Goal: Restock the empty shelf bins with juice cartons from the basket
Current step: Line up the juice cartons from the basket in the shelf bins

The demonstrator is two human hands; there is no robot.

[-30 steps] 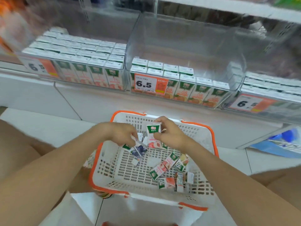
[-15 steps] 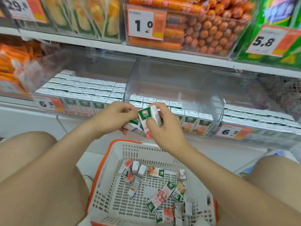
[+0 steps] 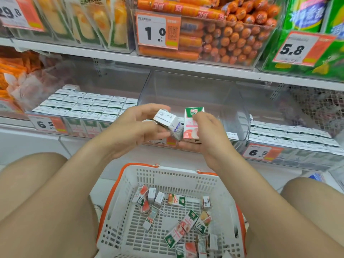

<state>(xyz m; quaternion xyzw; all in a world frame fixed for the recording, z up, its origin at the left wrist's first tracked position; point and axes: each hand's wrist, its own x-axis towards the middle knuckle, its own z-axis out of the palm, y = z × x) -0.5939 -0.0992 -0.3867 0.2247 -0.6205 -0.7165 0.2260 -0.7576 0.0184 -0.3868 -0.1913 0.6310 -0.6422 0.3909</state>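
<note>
My left hand (image 3: pixel 137 127) holds a small white juice carton (image 3: pixel 170 122) tilted on its side, with blueberry print showing. My right hand (image 3: pixel 206 135) grips an upright pink and green juice carton (image 3: pixel 191 118) right beside it. Both hands hover in front of the clear middle shelf bin (image 3: pixel 195 97), whose back part holds no cartons. Below them the white basket with an orange rim (image 3: pixel 119 185) stands between my knees, with several small cartons (image 3: pixel 184 222) lying loose on its bottom.
The clear bins to the left (image 3: pixel 87 107) and right (image 3: pixel 290 135) are packed with rows of cartons behind 6.5 price tags. The shelf above carries sausages (image 3: pixel 223 34), yellow packs and green packs. My bare knees flank the basket.
Both hands rose from the basket to the middle bin, each with a carton. The left carton has since tipped onto its side and the right one stands upright.
</note>
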